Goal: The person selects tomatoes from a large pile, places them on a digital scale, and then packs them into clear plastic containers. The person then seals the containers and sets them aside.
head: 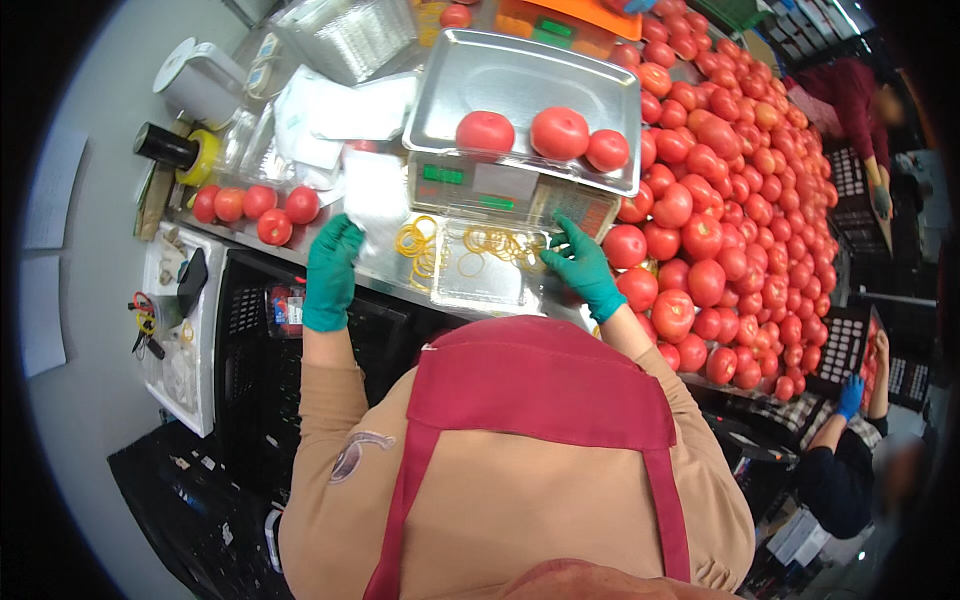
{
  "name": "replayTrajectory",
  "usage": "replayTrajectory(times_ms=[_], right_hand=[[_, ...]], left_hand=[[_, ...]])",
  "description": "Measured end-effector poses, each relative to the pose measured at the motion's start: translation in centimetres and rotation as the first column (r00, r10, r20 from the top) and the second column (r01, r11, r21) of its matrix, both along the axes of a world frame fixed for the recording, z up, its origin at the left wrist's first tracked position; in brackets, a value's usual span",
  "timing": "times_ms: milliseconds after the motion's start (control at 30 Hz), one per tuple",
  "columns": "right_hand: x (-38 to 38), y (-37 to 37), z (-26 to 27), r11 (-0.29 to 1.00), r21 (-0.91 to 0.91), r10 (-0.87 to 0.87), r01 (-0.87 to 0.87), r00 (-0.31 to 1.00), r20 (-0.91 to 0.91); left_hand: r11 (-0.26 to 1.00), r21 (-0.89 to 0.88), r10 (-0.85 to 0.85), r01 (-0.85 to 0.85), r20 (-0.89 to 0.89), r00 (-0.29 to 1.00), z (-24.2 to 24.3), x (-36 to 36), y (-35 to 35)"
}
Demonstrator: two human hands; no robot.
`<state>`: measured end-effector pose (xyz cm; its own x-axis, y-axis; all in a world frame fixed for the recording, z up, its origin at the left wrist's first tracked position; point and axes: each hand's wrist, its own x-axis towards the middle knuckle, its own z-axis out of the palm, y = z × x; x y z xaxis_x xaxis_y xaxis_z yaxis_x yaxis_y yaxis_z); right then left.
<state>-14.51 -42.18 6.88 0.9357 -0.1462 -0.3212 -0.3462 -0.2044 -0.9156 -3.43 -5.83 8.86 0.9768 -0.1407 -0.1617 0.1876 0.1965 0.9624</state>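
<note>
My left hand, in a green glove, has its fingers on the edge of a white absorbent pad. My right hand, also gloved in green, is at the right side of a clear plastic clamshell container, fingers on its rim. The container's lid stands raised against the front of a weighing scale. Yellow rubber bands lie beside the container, and more show within its outline; whether they are in or under it I cannot tell. Three tomatoes rest on the scale's metal tray.
A large heap of tomatoes fills the right side. Several tomatoes, a tape roll, stacked clear containers and more white pads are at the left. Co-workers stand at the far right. A foam tray holds scissors.
</note>
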Motion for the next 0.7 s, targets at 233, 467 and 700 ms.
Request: replayTrajectory(times_ms=[233, 467, 700], right_hand=[[0.3, -0.1, -0.6, 0.987, -0.156, 0.046, -0.043, 0.999, 0.014], [0.5, -4.0, 5.8, 0.907, -0.378, -0.135, 0.186, 0.978, 0.158], [13.2, -5.3, 10.7, 0.518, -0.850, 0.355, 0.099, 0.879, 0.319]], left_hand=[[0.552, 0.775, -0.700, 0.308, 0.230, 0.677, 0.6, -3.5, -10.0], [0.920, 0.389, -0.269, 0.038, 0.559, 0.785, 6.4, 0.4, -11.3], [0.261, 0.945, -0.635, 0.195, 0.016, 0.772, 8.8, 11.4, -16.6]])
